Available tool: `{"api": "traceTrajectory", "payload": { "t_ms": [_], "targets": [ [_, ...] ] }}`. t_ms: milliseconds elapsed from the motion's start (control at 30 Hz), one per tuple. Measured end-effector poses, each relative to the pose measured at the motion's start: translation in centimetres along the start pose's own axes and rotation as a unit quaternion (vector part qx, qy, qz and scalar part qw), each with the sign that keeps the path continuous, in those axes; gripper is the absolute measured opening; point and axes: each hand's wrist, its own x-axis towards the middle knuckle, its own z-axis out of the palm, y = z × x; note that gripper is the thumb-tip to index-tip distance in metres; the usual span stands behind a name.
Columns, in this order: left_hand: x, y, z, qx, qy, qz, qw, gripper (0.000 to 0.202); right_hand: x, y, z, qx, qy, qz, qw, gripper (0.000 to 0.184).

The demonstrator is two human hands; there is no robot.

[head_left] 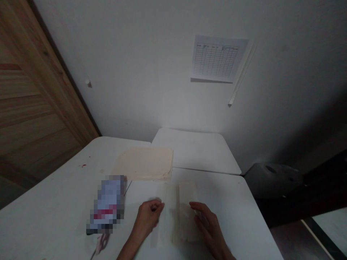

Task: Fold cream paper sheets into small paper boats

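Note:
In front of me on the white table lies a thin, see-through sheet [169,216], which looks like plastic. My left hand [148,218] is closed in a pinch at its left edge. A cream folded paper or flat packet [187,213] lies over the right part of this sheet. My right hand [207,225] rests at the packet's right side, fingers curved and apart, fingertips on or just above its surface. Beyond both hands is a stack of cream paper sheets [148,162].
A blurred-out blue-grey object [108,202] lies left of my left hand, with scissors-like handles [103,241] below it. The white table [62,195] meets a wall carrying a printed chart [217,59]. A wooden door [32,108] stands left; a grey rounded object [271,177] stands right.

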Motion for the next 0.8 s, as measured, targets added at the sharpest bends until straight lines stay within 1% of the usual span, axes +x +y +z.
{"api": "traceTrajectory", "payload": {
  "t_ms": [167, 267, 400, 500, 600, 800],
  "targets": [
    [0.0, 0.4, 0.2, 0.000, -0.004, -0.007, 1.000, 0.044, 0.0, 0.1, 0.8, -0.045, -0.041, -0.052, 0.997, 0.030],
    [0.2, 0.3, 0.4, 0.000, -0.002, -0.004, 1.000, 0.047, 0.1, 0.2, 1.3, -0.083, -0.060, -0.092, 0.991, 0.035],
    [0.2, 0.4, 0.4, 0.011, -0.003, -0.005, 1.000, 0.048, 0.1, -0.2, 1.7, -0.116, -0.082, -0.123, 0.982, 0.042],
    [0.3, 0.5, 0.3, 0.018, -0.002, 0.000, 1.000, 0.049, 0.1, -0.6, 2.1, -0.125, -0.092, -0.136, 0.979, 0.045],
    [0.5, 0.4, 0.4, 0.026, -0.001, 0.008, 1.000, 0.050, 0.3, -0.4, 2.6, -0.130, -0.094, -0.148, 0.976, 0.046],
    [1.3, -0.4, 0.9, 0.042, 0.013, 0.032, 0.999, 0.049, 0.7, -0.1, 3.2, -0.128, -0.113, -0.166, 0.971, 0.047]
  ]
}}
